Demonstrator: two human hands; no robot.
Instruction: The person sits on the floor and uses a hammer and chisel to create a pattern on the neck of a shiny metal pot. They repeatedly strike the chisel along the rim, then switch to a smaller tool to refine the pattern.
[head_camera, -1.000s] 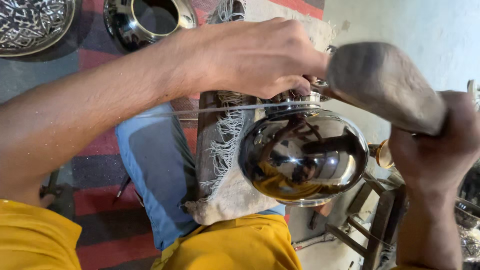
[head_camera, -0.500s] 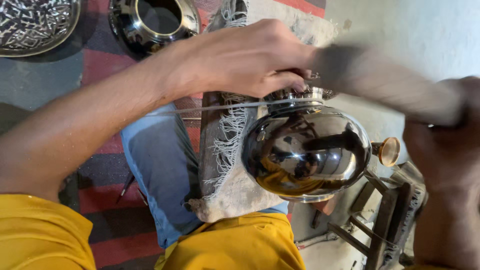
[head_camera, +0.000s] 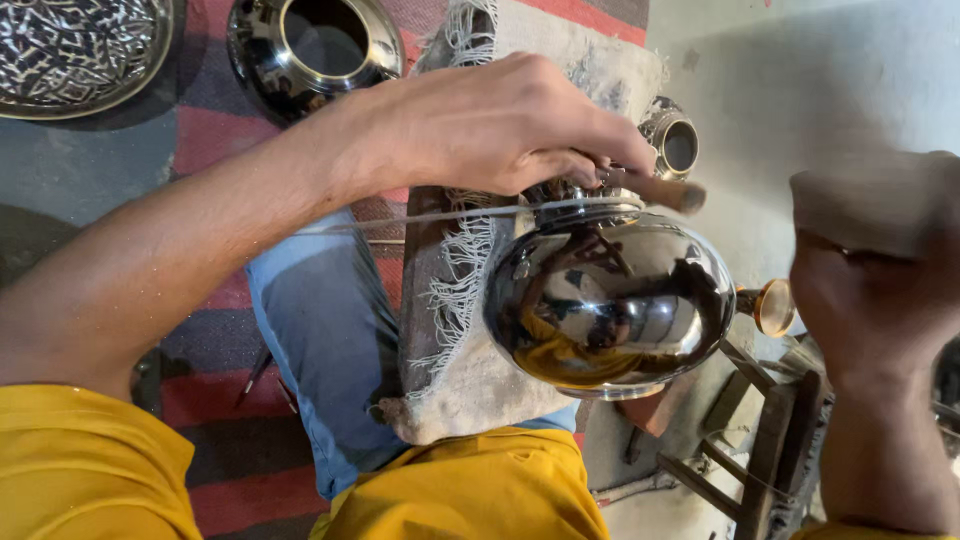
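A shiny round steel pot (head_camera: 610, 300) lies on its side on a frayed beige cloth (head_camera: 450, 340) over my knee. My left hand (head_camera: 500, 130) reaches across from the left. It pinches a short metal punch (head_camera: 665, 190) against the pot's neck. A thin wire or rod runs from the neck toward the left. My right hand (head_camera: 870, 300) is at the right edge, gripping a blurred wooden mallet (head_camera: 870, 200) held a little right of the punch, apart from it.
A second steel pot (head_camera: 315, 50) with an open mouth stands at the top. An engraved metal tray (head_camera: 70, 50) sits at the top left. A small brass cup (head_camera: 678, 145) lies beyond the pot, and a brass knob (head_camera: 772, 307) and wooden stand (head_camera: 760, 450) are at the right.
The mallet head was over the punch a second ago. It has since swung and now sits blurred further right, with my right hand. My left hand stays on the punch.
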